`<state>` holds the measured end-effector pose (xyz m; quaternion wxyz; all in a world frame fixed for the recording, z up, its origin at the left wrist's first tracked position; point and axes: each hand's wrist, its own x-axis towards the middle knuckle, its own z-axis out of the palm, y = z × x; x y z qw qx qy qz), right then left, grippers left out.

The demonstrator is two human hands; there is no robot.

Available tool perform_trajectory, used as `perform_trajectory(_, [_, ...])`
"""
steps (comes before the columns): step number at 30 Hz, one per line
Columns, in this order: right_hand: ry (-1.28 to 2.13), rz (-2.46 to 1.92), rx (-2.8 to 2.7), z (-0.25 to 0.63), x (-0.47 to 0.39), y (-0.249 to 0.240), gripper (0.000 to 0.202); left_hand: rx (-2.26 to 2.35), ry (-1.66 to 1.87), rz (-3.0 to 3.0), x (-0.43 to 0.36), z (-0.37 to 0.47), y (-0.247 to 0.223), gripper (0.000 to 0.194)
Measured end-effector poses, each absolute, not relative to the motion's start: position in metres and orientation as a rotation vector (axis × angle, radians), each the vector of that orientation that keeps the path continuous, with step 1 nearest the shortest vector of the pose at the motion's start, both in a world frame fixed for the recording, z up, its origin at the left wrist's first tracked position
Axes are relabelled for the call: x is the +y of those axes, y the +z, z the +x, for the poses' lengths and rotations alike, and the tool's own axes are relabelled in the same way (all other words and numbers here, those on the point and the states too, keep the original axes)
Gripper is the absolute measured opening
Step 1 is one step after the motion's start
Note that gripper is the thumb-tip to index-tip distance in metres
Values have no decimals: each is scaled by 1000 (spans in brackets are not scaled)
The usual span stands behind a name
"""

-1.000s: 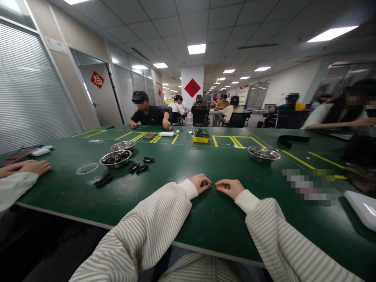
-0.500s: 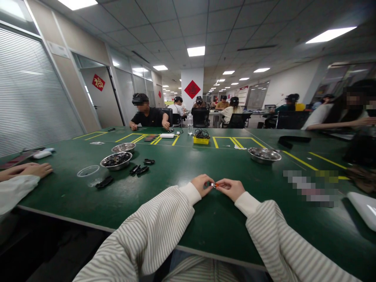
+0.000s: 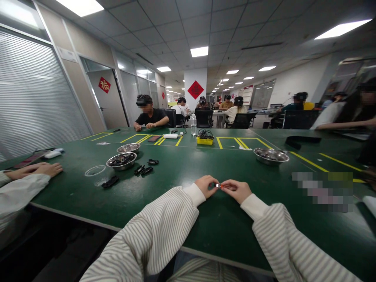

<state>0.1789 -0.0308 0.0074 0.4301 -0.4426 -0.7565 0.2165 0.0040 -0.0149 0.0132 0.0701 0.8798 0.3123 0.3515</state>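
Observation:
My left hand (image 3: 206, 186) and my right hand (image 3: 236, 190) meet just above the green table (image 3: 182, 164). Between their fingertips is a small silver piece (image 3: 218, 185) with an orange part towards the right. Thumb and fingers of each hand are pinched on it, one hand from either side. Most of the piece is covered by the fingers and it is too small to name. Beyond my left hand lie several black plastic parts (image 3: 143, 170), apart from both hands.
Left of me are a metal bowl of dark parts (image 3: 121, 167), another bowl (image 3: 128, 148) and a clear plastic cup (image 3: 100, 181). A third bowl (image 3: 270, 161) stands at right. Further back are a yellow box of cables (image 3: 205, 140) and a bottle (image 3: 193, 124). A co-worker's hands (image 3: 48, 169) rest at far left.
The view has turned slightly left. My hands stay pinched together on the small piece, and less orange shows now. The person across the table has drawn one arm inward.

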Motion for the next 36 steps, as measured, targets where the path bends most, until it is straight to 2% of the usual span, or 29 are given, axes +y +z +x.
perform_trajectory(26, [533,-1079,-1888,179,-33,10,23,826,1136,2701,-12,4,12,19])
perform_trajectory(36, [638,-1111,-1867,181,-27,4,23,814,1133,2695,-12,4,11,20])
